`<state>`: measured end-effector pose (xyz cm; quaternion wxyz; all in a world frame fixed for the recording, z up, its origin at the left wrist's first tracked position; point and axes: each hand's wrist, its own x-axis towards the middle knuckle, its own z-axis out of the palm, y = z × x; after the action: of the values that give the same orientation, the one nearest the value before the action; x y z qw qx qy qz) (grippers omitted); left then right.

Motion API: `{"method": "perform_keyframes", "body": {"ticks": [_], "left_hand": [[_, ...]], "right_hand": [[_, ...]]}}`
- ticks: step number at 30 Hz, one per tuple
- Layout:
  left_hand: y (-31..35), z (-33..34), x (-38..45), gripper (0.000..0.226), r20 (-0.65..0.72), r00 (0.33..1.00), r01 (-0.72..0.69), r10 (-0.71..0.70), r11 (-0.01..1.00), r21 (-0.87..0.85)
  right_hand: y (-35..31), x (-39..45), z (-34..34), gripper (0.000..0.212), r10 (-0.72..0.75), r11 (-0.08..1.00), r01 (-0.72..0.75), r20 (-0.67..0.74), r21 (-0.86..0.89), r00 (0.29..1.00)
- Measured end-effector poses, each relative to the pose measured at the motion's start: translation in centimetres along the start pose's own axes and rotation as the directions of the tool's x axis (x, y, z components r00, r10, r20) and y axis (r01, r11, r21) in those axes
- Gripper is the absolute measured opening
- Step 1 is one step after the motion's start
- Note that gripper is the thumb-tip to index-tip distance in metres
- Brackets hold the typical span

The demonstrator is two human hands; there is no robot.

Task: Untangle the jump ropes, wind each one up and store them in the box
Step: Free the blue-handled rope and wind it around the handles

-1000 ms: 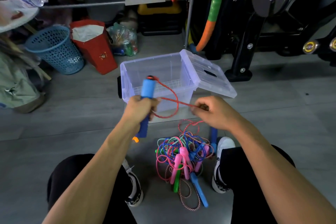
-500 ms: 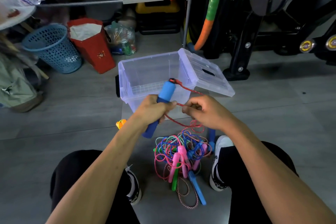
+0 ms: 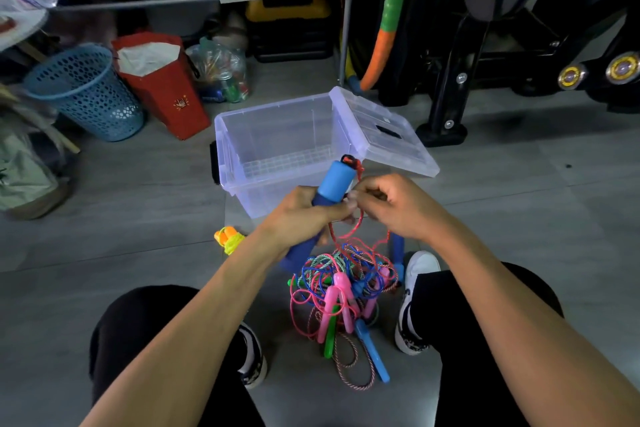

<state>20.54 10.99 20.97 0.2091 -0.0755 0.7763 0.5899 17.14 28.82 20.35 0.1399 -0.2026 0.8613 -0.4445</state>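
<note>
left hand (image 3: 302, 212): gripping blue handle (image 3: 331, 182)
right hand (image 3: 394, 203): pinching red cord (image 3: 348, 236)
tip: wrap tight, even turns round handle

A blue foam handle (image 3: 334, 180) is tilting up and to the right, its red cord (image 3: 348, 232) leaving a black cap at the top and looping down into the pile. The tangled ropes (image 3: 341, 282) are lying heaped on the grey floor: pink, blue, green and red-and-white twisted cords wound over pink, green and blue handles. A second blue handle (image 3: 397, 250) is standing at the pile's right edge. Just beyond, the clear plastic box (image 3: 277, 135) is sitting open, its lid (image 3: 384, 132) leaning off the right side.
</note>
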Motion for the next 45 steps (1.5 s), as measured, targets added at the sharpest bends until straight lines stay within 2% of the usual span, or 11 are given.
{"method": "perform_keyframes", "body": {"ticks": [4,7,9,12,19,24,30,36,42,44,45], "left_hand": [[-1.2,-2.2,1.5,0.02,-0.232,0.971,0.03,-0.058,0.992,-0.123],[-1.8,-5.4,2.0,0.014,-0.346,0.906,0.058,-0.243,0.882,-0.467],[-2.5,-6.9,2.0,0.009,-0.45,0.855,0.124,-0.257,0.945,-0.303],[-3.2,-5.9,1.5,0.015,-0.378,0.915,0.245,-0.14,0.938,0.244],[-1.5,-1.2,0.5,0.017,-0.065,0.997,-0.04,0.04,0.999,0.012],[-2.4,-2.4,1.4,0.036,-0.293,0.956,-0.024,-0.007,0.994,-0.104],[-4.4,-4.6,1.3,0.033,-0.374,0.927,0.169,0.02,0.869,0.465],[-1.2,-0.9,-0.6,0.034,0.001,0.999,-0.041,0.041,0.995,0.087],[-0.9,-4.7,1.2,0.017,-0.416,0.899,-0.08,-0.135,0.885,-0.459],[-1.6,-6.2,1.6,0.016,-0.492,0.857,-0.032,-0.152,0.938,-0.346],[-2.0,-6.4,1.7,0.016,-0.501,0.857,0.059,-0.12,0.989,-0.134]], "right_hand": [[0.5,-0.5,-1.3,0.027,0.07,0.997,-0.069,-0.035,0.027,0.997],[1.5,-1.2,-3.3,0.024,0.118,0.992,-0.114,-0.119,0.045,0.986],[2.1,-1.5,-3.9,0.021,0.127,0.991,-0.119,-0.171,0.056,0.977],[2.1,-1.6,-3.2,0.02,0.049,0.999,-0.05,-0.117,-0.004,0.992],[0.4,-0.1,0.3,0.021,0.007,0.998,-0.004,0.032,-0.064,0.999],[0.6,-0.2,-0.4,0.028,0.072,0.991,-0.072,-0.007,-0.11,0.997],[2.0,-1.1,-1.7,0.017,0.088,0.967,-0.094,-0.034,-0.237,0.995],[-0.6,0.0,1.4,0.017,-0.003,0.987,0.002,-0.006,-0.164,1.0],[0.5,-0.4,-0.3,0.041,0.129,0.934,-0.127,-0.016,-0.335,0.992],[0.9,-0.5,-1.1,0.035,0.09,0.944,-0.107,-0.068,-0.313,0.994],[0.9,-0.6,-1.3,0.032,0.05,0.958,-0.077,-0.102,-0.277,0.993]]}}
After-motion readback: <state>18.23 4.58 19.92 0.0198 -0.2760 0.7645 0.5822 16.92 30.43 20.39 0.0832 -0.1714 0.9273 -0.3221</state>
